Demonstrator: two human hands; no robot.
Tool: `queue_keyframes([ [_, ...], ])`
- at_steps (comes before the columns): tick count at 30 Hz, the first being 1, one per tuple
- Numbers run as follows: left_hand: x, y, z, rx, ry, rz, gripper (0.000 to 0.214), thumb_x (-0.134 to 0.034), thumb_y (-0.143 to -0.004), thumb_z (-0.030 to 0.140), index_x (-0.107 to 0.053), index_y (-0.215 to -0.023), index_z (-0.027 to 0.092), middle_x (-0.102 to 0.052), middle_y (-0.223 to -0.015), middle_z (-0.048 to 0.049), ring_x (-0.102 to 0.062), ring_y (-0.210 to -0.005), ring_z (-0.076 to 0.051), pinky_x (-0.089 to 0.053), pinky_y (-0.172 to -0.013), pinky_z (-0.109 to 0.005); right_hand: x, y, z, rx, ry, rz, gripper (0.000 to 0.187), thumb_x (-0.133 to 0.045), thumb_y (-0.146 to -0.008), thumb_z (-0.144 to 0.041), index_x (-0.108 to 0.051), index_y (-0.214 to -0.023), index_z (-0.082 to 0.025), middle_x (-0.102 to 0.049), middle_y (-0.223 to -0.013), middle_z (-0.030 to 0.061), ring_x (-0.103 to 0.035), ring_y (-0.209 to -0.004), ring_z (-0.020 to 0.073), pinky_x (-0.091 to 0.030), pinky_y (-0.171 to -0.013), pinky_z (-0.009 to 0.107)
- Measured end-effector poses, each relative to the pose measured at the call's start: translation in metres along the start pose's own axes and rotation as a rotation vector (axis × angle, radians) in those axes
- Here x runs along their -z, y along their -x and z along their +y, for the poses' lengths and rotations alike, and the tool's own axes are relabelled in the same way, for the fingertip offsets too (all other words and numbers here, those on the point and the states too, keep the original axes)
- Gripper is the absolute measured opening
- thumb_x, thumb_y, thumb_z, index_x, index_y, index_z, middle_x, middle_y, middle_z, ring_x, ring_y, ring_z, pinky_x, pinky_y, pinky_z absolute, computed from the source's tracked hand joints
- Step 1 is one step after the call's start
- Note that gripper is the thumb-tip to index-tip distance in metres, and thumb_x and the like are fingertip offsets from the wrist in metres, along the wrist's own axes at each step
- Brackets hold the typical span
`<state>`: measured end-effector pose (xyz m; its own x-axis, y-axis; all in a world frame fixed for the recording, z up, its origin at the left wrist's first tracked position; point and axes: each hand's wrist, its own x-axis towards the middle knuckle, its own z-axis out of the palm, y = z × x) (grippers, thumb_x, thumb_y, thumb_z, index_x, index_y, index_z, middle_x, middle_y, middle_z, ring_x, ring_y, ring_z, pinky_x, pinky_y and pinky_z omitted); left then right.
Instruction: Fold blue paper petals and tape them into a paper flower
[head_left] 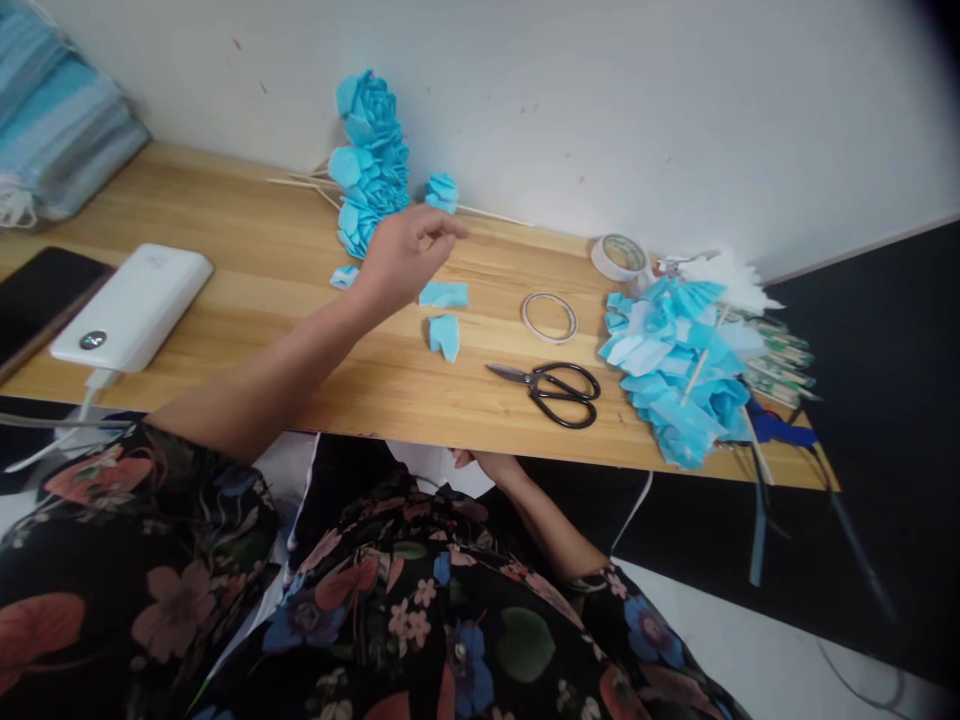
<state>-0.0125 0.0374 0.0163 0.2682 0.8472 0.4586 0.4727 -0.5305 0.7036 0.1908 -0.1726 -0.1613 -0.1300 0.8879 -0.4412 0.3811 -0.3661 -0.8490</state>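
Observation:
My left hand (416, 250) reaches over the wooden table, fingers loosely bent and a gap showing between thumb and fingers; nothing is visible in it. Just behind it a small blue paper flower (442, 190) sits by the wall, near a thin stick (491, 215). Beside the wrist lies a bunch of blue paper roses (371, 165) on sticks. Below the hand are a blue paper strip (444, 294) and a cut blue petal piece (445, 337). My right hand (480, 462) is low at the table's front edge, its fingers mostly hidden.
Black-handled scissors (559, 392), a thin tape ring (549, 318) and a white tape roll (621, 258) lie right of centre. A heap of blue crepe paper (682, 365) is at the right end. A white power bank (135, 305) and a phone (45, 305) lie left.

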Motion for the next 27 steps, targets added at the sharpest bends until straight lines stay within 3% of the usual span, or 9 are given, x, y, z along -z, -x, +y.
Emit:
queue_keyframes([
  [4, 0.009, 0.005, 0.010, -0.022, -0.034, 0.037, 0.021, -0.059, -0.099, 0.030, -0.080, -0.102, 0.028, -0.081, -0.107, -0.0040, -0.072, -0.110, -0.025, -0.057, -0.104, -0.041, 0.000, 0.016, -0.020, 0.005, 0.186, -0.170, 0.015, -0.073, -0.085, -0.020, -0.085, -0.092, -0.023, -0.088, -0.107, 0.0083, -0.079, -0.118, 0.0334, -0.054, -0.117, 0.052],
  [6, 0.011, 0.006, 0.009, -0.020, -0.058, 0.041, 0.020, -0.061, -0.100, 0.035, -0.079, -0.097, 0.026, -0.081, -0.101, -0.0039, -0.073, -0.104, -0.025, -0.058, -0.099, -0.040, 0.004, 0.031, -0.037, 0.053, 0.242, -0.266, 0.054, -0.081, -0.073, -0.009, -0.083, -0.124, -0.028, -0.079, -0.141, 0.0064, -0.067, -0.142, 0.0337, -0.043, -0.129, 0.050],
  [8, 0.011, 0.007, 0.007, -0.012, -0.083, -0.001, 0.022, -0.063, -0.099, 0.037, -0.079, -0.092, 0.024, -0.081, -0.094, -0.0042, -0.072, -0.094, -0.023, -0.058, -0.091, -0.039, 0.012, 0.050, -0.058, 0.184, 0.352, -0.433, 0.075, -0.081, -0.081, -0.013, -0.066, -0.153, -0.030, -0.057, -0.167, 0.0063, -0.052, -0.159, 0.0311, -0.037, -0.134, 0.046],
  [9, 0.011, 0.008, 0.005, -0.014, -0.100, -0.050, 0.021, -0.064, -0.098, 0.037, -0.079, -0.090, 0.023, -0.081, -0.093, -0.0047, -0.072, -0.090, -0.023, -0.057, -0.088, -0.038, 0.018, 0.059, -0.071, 0.257, 0.408, -0.510, 0.073, -0.078, -0.088, -0.017, -0.061, -0.158, -0.029, -0.053, -0.170, 0.0076, -0.050, -0.160, 0.0297, -0.037, -0.134, 0.044],
  [13, 0.004, 0.010, 0.003, -0.058, -0.258, -0.332, 0.021, -0.068, -0.095, 0.032, -0.082, -0.103, 0.019, -0.082, -0.101, -0.0101, -0.073, -0.096, -0.025, -0.053, -0.088, -0.037, 0.055, 0.089, -0.125, 0.463, 0.549, -0.701, 0.058, -0.065, -0.105, -0.036, -0.056, -0.162, -0.029, -0.073, -0.151, 0.0077, -0.073, -0.135, 0.0260, -0.056, -0.116, 0.038],
  [17, -0.006, 0.012, 0.003, -0.073, -0.516, -0.494, 0.036, -0.068, -0.095, 0.032, -0.079, -0.125, 0.016, -0.080, -0.119, -0.0154, -0.071, -0.116, -0.032, -0.050, -0.098, -0.040, 0.097, 0.098, -0.170, 0.680, 0.627, -0.440, 0.051, -0.057, -0.110, -0.046, -0.064, -0.155, -0.023, -0.080, -0.138, 0.0107, -0.078, -0.122, 0.0234, -0.060, -0.106, 0.035],
  [21, -0.013, 0.007, 0.001, 0.054, -0.491, -0.431, 0.022, -0.064, -0.090, 0.019, -0.082, -0.101, 0.014, -0.079, -0.105, -0.0134, -0.071, -0.105, -0.031, -0.048, -0.093, -0.039, 0.122, 0.077, -0.194, 0.758, 0.573, -0.086, 0.040, -0.063, -0.107, -0.032, -0.071, -0.147, -0.030, -0.080, -0.139, 0.0042, -0.078, -0.123, 0.0220, -0.059, -0.113, 0.039],
  [25, -0.014, 0.001, 0.002, 0.370, 0.337, -0.220, 0.015, -0.070, -0.088, 0.029, -0.075, -0.083, 0.015, -0.071, -0.081, -0.0055, -0.064, -0.079, -0.020, -0.048, -0.079, -0.033, 0.134, 0.021, -0.201, 0.735, 0.176, 0.200, 0.038, -0.067, -0.103, -0.038, -0.074, -0.139, -0.034, -0.080, -0.139, 0.0014, -0.075, -0.129, 0.0233, -0.062, -0.109, 0.044],
  [27, -0.013, 0.002, 0.003, 0.524, 0.793, -0.177, 0.018, -0.074, -0.088, 0.034, -0.073, -0.085, 0.016, -0.069, -0.080, -0.0042, -0.063, -0.076, -0.017, -0.050, -0.076, -0.031, 0.137, -0.011, -0.202, 0.685, -0.012, 0.251, 0.045, -0.072, -0.097, -0.050, -0.075, -0.138, -0.031, -0.079, -0.139, 0.0047, -0.073, -0.132, 0.0254, -0.063, -0.108, 0.046],
])
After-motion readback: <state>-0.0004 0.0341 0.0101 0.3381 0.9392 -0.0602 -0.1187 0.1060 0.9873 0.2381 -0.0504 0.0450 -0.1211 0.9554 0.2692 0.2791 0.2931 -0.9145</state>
